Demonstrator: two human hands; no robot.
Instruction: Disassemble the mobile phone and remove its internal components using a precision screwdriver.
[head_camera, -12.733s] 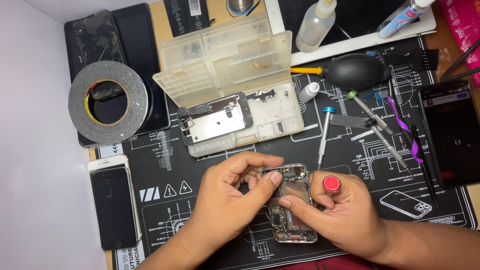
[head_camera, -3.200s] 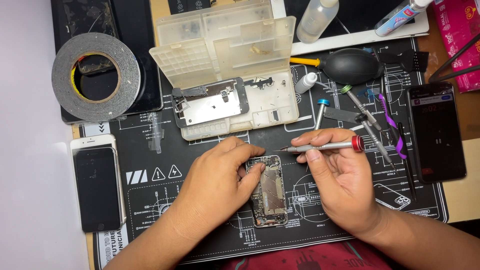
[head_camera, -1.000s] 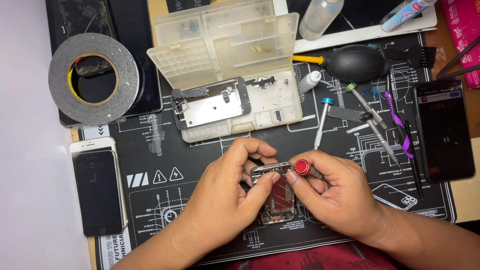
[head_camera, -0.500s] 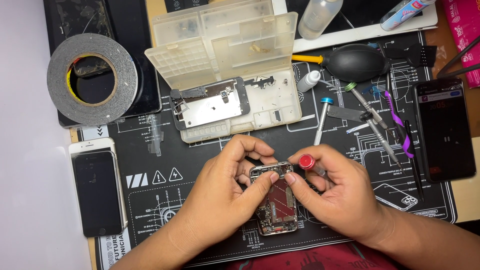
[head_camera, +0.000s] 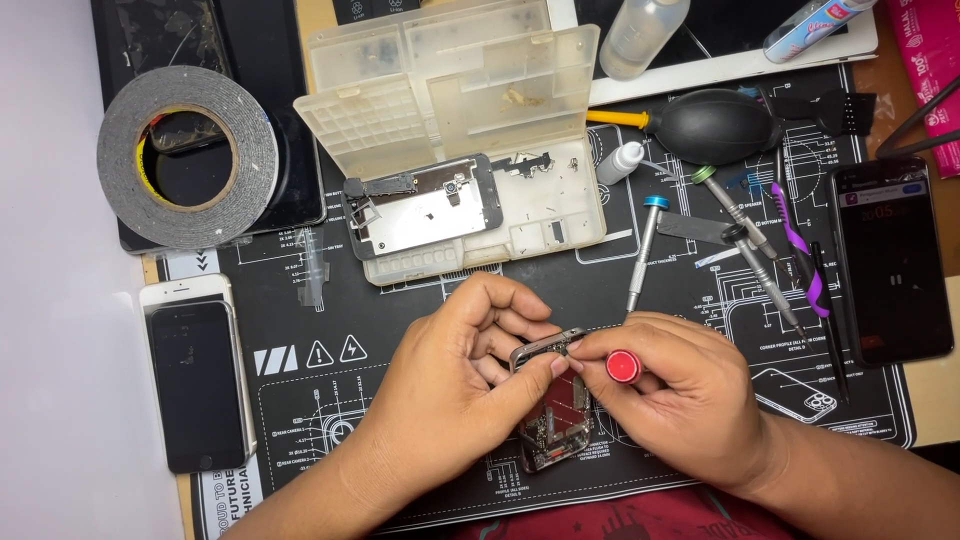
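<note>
Centre of the frame, lower half: an opened phone chassis (head_camera: 553, 420) is held tilted above the black printed work mat (head_camera: 400, 330). The left hand (head_camera: 450, 400) is curled around the chassis's left edge, its thumb and fingers clasped on the upper rim. The right hand (head_camera: 680, 400) is closed around a red-capped screwdriver (head_camera: 623, 366), whose tip, hidden by the fingers, is directed at the top of the chassis.

Upper centre: a clear plastic parts box (head_camera: 450, 130) is seen with its lid open, and a metal phone plate (head_camera: 425, 215) rests on it. Upper left: a grey roll of tape (head_camera: 187, 157) lies on a dark tablet. Left edge: a white-framed phone (head_camera: 197, 385) lies face up.

Right of centre: a blue-capped screwdriver (head_camera: 642, 250) and a green-capped screwdriver (head_camera: 745, 240) lie on the mat, below a black rubber air blower (head_camera: 710, 125). Right edge: a dark phone with a lit screen (head_camera: 890, 260) is shown. Upper right corner: a pink package (head_camera: 925, 70) is cut off by the frame. White triangular warning symbols (head_camera: 335, 352) are printed on the mat at lower left.
</note>
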